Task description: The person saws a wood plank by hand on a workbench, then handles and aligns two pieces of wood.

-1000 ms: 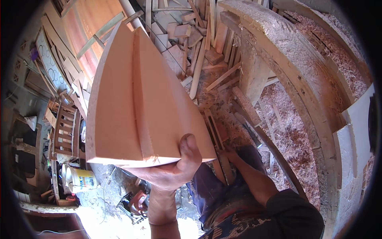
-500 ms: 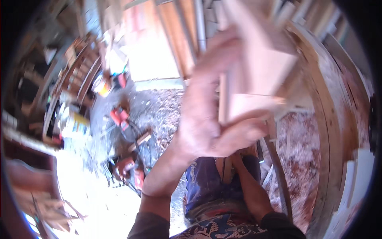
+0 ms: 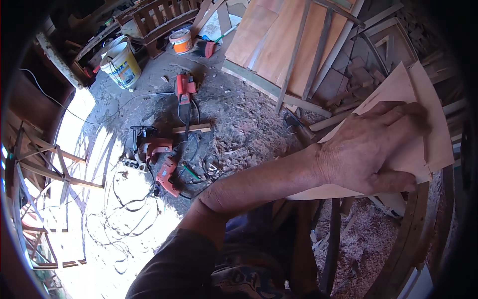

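Note:
My left hand [image 3: 381,144] reaches across to the right, its fingers bent over a pale wooden board [image 3: 440,132] and its thumb along the lower edge. Flat faces and a stepped edge show on the board, as if more than one piece were joined or stacked; I cannot tell which. My right forearm [image 3: 301,244] hangs in shade below the board, with its hand hidden from sight. Below my left arm, a dark curved wooden leg or rail [image 3: 334,244] stands upright.
On the floor to the left lie a red power drill [image 3: 168,177], other red power tools [image 3: 185,85] and tangled cords. A yellow-white bucket [image 3: 124,69] and an orange tub [image 3: 180,42] stand farther back. A wooden panel [image 3: 271,42] leans beyond; a timber beam [image 3: 406,234] curves along the right.
My left hand has moved right with the wood and turned palm down, so a broad face of the board now shows. My view has shifted left, bringing more floor tools into sight.

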Demonstrator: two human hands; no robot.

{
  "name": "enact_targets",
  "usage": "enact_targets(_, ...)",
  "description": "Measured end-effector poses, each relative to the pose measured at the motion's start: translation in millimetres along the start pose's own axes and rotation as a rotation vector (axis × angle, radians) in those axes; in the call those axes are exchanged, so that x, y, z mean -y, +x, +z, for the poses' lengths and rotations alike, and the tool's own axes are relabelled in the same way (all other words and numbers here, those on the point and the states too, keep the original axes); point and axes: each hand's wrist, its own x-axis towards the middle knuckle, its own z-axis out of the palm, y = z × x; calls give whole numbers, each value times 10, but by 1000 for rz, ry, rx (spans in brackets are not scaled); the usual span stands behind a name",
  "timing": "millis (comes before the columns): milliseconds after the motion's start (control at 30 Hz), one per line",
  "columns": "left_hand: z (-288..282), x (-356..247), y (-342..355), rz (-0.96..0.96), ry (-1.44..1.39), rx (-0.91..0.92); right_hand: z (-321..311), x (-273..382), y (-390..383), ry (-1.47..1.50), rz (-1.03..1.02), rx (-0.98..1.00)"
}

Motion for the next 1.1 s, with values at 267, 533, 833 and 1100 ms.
enact_targets(267, -75, -23, 1, -25, 33, -27, 38, 444, 61, 76, -53, -27)
enact_targets(533, -99, 6, 1, -43, -29, 47, 33, 890, -148, 142, -155, -86)
enact_targets(833, -132, 165, -678, -644, -626, -117, 1386, 3143, -2102, 91, -1521, 150)
enact_targets(1100, 1033, 1277, -3731, -1710, -416, 93, 1681, 4176, -2382, -483, -1832, -40)
